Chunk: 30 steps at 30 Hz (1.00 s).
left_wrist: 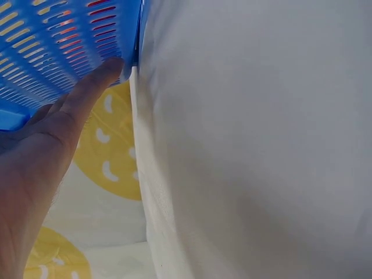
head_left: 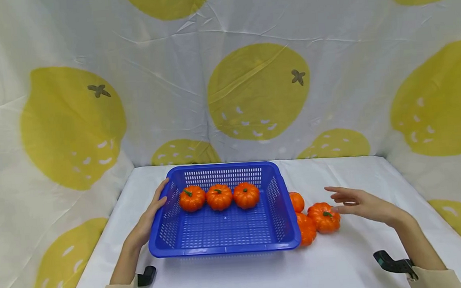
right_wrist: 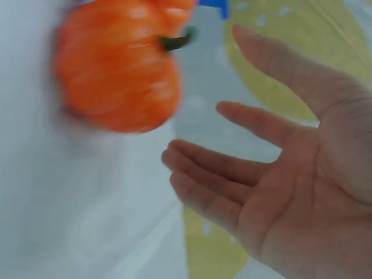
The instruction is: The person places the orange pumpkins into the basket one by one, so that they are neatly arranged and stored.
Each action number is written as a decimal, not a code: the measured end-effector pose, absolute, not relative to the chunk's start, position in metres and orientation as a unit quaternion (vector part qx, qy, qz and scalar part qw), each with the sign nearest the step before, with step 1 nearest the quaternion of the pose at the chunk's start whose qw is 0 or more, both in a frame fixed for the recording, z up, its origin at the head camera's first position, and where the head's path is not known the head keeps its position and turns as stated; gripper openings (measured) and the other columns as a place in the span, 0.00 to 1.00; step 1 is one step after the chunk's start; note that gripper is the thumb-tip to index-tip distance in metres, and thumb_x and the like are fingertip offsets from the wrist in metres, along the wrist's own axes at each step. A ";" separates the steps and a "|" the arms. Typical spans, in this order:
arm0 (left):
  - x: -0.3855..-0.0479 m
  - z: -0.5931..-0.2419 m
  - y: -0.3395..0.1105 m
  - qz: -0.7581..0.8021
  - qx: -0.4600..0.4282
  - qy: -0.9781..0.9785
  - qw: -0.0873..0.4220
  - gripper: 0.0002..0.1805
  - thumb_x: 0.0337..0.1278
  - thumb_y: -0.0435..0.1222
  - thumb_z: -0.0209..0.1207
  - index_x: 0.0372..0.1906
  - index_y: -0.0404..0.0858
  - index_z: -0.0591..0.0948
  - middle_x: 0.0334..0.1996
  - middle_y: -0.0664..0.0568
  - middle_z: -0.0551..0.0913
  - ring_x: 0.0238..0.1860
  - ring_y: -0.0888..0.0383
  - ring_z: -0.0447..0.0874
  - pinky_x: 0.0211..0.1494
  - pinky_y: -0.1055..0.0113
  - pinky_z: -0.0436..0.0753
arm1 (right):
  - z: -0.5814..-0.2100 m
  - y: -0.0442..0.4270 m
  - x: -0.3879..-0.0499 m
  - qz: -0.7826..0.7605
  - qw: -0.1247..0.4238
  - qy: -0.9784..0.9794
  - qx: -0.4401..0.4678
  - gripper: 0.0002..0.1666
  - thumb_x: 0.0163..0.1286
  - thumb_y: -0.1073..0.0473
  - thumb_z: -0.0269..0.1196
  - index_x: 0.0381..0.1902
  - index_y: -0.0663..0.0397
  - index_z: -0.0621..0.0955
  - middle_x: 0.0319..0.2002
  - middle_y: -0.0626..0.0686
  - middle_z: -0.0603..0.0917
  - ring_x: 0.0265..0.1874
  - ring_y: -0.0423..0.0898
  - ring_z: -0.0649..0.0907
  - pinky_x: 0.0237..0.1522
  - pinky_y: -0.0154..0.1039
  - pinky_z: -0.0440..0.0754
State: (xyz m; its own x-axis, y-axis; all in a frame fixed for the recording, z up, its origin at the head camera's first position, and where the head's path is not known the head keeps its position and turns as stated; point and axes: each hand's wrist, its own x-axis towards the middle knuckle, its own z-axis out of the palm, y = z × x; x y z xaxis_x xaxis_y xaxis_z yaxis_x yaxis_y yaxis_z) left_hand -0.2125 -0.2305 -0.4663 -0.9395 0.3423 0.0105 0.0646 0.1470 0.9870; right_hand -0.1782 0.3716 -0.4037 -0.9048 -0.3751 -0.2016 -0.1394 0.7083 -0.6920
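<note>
A blue plastic basket [head_left: 226, 249] with slotted walls holds three small orange pumpkins [head_left: 219, 197] in a row towards its back. Along its left side lies my left hand [head_left: 146, 221], touching the outer wall with outstretched fingers; the left wrist view shows a fingertip [left_wrist: 113, 67] against the slots. Right of the basket, my right hand [head_left: 363, 204] hovers beside the nearest loose pumpkin [head_left: 324, 218], its fingers loosely spread and nothing in them. Two more orange pumpkins [head_left: 306, 229] sit between that one and the basket, partly hidden by the basket's side.
White cloth covers the table [head_left: 323, 271]. A pale curtain [head_left: 179, 98] printed with yellow lemons encloses the back and both sides. Each wrist carries a black camera mount [head_left: 393, 264].
</note>
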 end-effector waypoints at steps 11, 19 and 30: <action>-0.212 -0.460 -0.228 0.631 0.142 0.754 0.112 0.33 0.83 0.50 0.31 0.85 0.60 0.40 0.86 0.48 0.32 0.84 0.36 0.28 0.78 0.25 0.32 | -0.459 0.366 -0.152 -0.440 0.120 0.876 -0.160 0.43 0.70 0.55 0.69 0.79 0.56 0.65 0.72 0.66 0.74 0.59 0.16 0.72 0.56 0.21 0.76; -0.205 -0.461 -0.225 0.620 0.140 0.765 0.102 0.33 0.83 0.50 0.31 0.85 0.59 0.40 0.86 0.47 0.33 0.84 0.35 0.28 0.77 0.23 0.32 | -0.460 0.368 -0.146 -0.393 0.096 0.908 -0.105 0.40 0.73 0.48 0.67 0.78 0.50 0.69 0.70 0.61 0.77 0.58 0.22 0.75 0.54 0.25 0.78; -0.213 -0.464 -0.231 0.634 0.141 0.752 0.114 0.32 0.83 0.50 0.30 0.85 0.61 0.39 0.86 0.50 0.30 0.84 0.35 0.28 0.78 0.24 0.32 | -0.447 0.394 -0.141 -0.344 0.067 0.933 -0.082 0.40 0.73 0.47 0.67 0.76 0.55 0.69 0.67 0.64 0.79 0.56 0.27 0.78 0.52 0.25 0.79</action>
State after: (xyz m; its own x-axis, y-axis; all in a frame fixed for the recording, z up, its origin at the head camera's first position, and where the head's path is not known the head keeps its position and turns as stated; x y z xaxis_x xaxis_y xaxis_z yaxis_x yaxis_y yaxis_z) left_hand -0.2126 -0.2315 -0.4639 -0.9347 0.3554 0.0072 0.0675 0.1575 0.9852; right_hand -0.1412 0.3938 -0.4470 -0.9777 -0.1986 -0.0688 -0.1063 0.7495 -0.6534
